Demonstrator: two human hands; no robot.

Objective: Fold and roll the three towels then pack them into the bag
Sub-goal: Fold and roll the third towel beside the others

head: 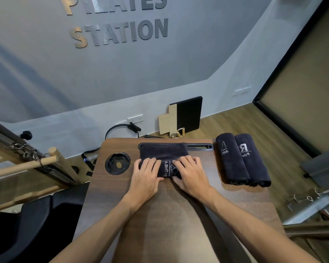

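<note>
A dark folded towel (162, 153) with white lettering lies flat near the far edge of the brown table (169, 209). Its near end is rolled up. My left hand (145, 176) grips the left part of that roll, fingers over the top and thumb under the near side. My right hand (188, 173) grips the right part in the same way. Two rolled dark towels lie side by side at the table's right edge, one (231, 160) on the left and the other (253, 160) on the right. No bag is in view.
A round black cup holder (117, 163) is sunk into the table left of the towel. A black slot (199, 146) runs along the far edge. A black seat (27, 228) is at lower left, wooden and metal equipment (27, 160) at left, metal frames (315, 202) at right.
</note>
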